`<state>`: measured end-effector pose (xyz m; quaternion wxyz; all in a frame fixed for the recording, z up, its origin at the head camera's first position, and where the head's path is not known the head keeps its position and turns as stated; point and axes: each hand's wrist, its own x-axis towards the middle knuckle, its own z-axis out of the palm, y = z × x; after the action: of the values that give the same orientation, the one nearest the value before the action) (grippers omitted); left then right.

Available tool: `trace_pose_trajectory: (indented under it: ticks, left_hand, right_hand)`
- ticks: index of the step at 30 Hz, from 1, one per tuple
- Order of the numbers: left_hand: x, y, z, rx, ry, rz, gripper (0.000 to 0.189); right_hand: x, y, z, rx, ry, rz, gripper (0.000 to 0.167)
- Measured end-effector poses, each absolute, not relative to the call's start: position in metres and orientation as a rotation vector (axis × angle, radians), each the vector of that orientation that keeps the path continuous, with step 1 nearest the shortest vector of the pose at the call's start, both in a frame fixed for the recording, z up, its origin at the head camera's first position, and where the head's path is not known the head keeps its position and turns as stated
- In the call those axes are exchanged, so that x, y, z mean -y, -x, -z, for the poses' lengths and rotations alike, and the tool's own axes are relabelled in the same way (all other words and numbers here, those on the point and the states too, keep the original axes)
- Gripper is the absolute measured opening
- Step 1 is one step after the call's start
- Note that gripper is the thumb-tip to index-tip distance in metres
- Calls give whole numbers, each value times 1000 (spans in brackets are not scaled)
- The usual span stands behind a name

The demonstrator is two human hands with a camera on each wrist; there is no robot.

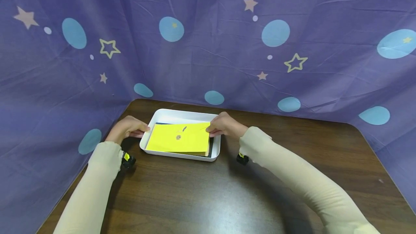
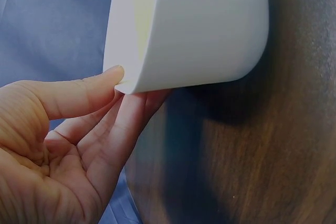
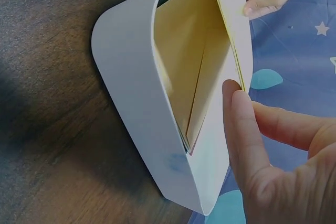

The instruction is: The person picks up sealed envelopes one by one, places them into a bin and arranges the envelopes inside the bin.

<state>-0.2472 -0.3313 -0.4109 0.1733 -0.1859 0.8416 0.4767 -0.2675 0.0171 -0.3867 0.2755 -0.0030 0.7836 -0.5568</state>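
A white tray (image 1: 182, 156) stands on the wooden table with a small stack of flat paper items in it. On top lies a bright yellow envelope (image 1: 165, 142), with a small round brown mark and a dark mark on its face. My left hand (image 1: 131, 127) pinches the tray's left rim, thumb on top and fingers beneath, as the left wrist view shows. At the envelope's right edge, my right hand (image 1: 224, 124) pinches it between thumb and fingers. That edge is raised above tan paper pieces (image 3: 191, 40) in the right wrist view.
The brown wooden table (image 1: 182, 194) extends in front of the tray and to its right. A purple curtain (image 1: 208, 68) with stars and blue ovals hangs along the back and sides. Each wrist carries a small black camera.
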Motion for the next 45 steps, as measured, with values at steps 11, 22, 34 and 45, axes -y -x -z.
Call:
trace_pose_trajectory:
  ticks: [11,22,34,45]
  left_hand:
    - [333,250,412,-2378,512,-1360,40]
    - [331,248,408,-2385,461,-1345,42]
    - [336,250,411,-2395,416,-1334,44]
    - [336,250,411,-2394,412,-1321,48]
  right_hand:
    - [-12,271,384,-2111,-32,1480,14]
    - [-11,275,384,-2086,-55,1498,17]
    - [-9,277,378,-2120,-53,1424,17]
    - [-10,276,376,-2128,-73,1424,10]
